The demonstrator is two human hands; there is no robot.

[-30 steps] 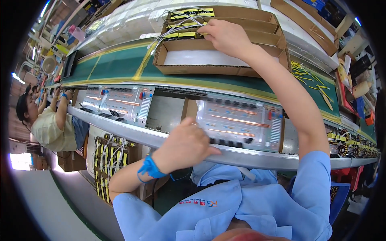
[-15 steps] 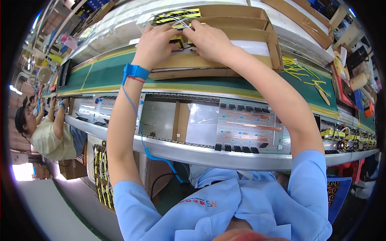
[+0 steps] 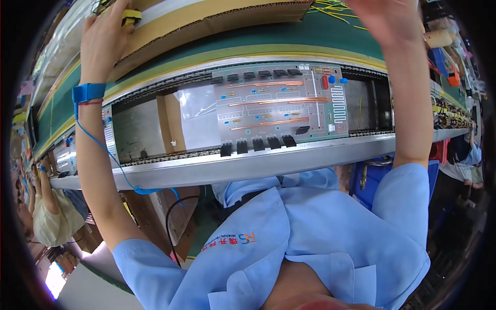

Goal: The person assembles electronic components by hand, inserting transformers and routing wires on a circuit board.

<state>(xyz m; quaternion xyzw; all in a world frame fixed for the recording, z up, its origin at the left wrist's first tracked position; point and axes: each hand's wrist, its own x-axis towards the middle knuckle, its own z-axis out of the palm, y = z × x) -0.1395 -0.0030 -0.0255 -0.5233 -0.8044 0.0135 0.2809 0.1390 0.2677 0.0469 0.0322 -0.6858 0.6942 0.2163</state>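
At the upper left, my left hand (image 3: 103, 44), with a blue wrist strap (image 3: 89, 93) and coiled cord, is by the left end of a cardboard box (image 3: 217, 23). Its thumb and forefinger close round a small yellow-and-black transformer (image 3: 132, 18). My right hand (image 3: 387, 20) is raised at the top right, smeared by motion, its fingertips cut off by the frame. Close to it lie yellow-green wires (image 3: 333, 8). Between my forearms a circuit board (image 3: 274, 106) with black heat sinks, copper strips and small blue parts rests on the conveyor rails.
The conveyor's metal front rail (image 3: 268, 164) runs across just before my body. Left of the board lie a clear plastic sheet (image 3: 199, 116) and a cardboard strip (image 3: 168, 121). A person in a light top (image 3: 57, 217) works at the far left. A blue bin (image 3: 369, 178) stands below the rail.
Both hands were together in the box. My right hand has moved right, away from it, while the left stays at its left end. The view has swung right, bringing the board to the middle.
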